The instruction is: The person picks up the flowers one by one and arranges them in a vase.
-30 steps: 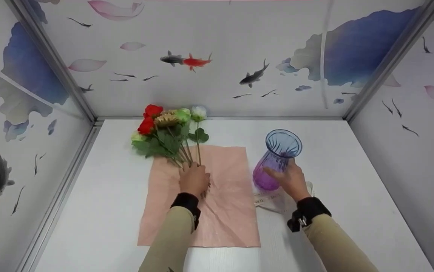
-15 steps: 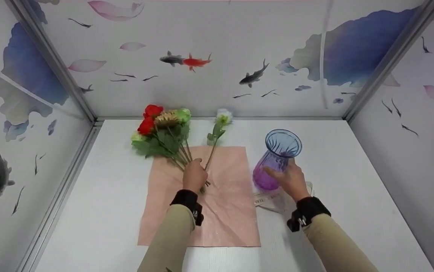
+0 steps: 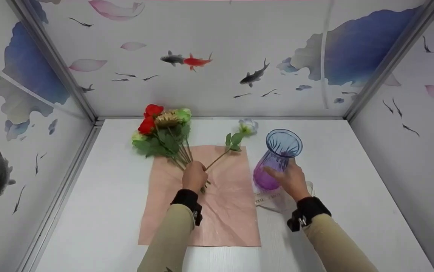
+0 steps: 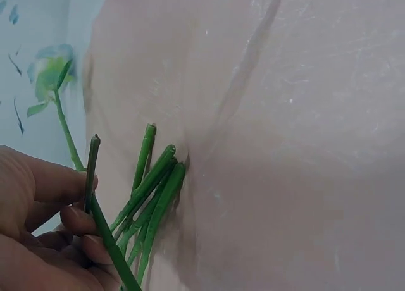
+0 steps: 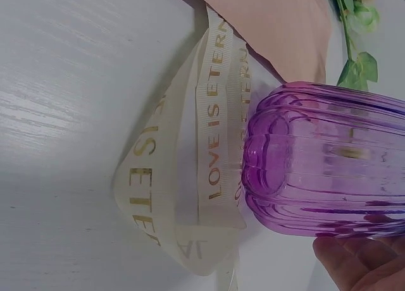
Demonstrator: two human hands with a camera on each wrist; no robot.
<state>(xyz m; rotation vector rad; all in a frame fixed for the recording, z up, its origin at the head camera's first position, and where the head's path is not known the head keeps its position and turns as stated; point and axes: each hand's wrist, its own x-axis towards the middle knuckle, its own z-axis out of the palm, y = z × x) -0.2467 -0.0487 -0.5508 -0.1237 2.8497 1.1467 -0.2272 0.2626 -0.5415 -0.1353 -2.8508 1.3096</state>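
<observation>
My left hand (image 3: 195, 176) pinches the stem of a single white flower (image 3: 247, 127), which leans to the right with its green leaves. Under that hand lie the stems of a bunch of flowers (image 3: 167, 132), with red, gold and pale green heads at the upper left. In the left wrist view the cut stem ends (image 4: 155, 190) rest on pink wrapping paper (image 4: 291, 114), beside my fingers. My right hand (image 3: 292, 178) grips a ribbed glass vase (image 3: 267, 173), blue at its flared mouth and purple at its base. The vase stands tilted to the right in the head view.
A cream ribbon (image 5: 149, 177) with gold lettering lies loosely looped by the vase's base. The pink paper covers the middle of the white table (image 3: 99, 211). Walls printed with fish and petals enclose the back (image 3: 217, 87) and both sides.
The white flower has swung right, away from the bunch towards the vase, as my left hand turned slightly. My right hand and the vase have kept their place.
</observation>
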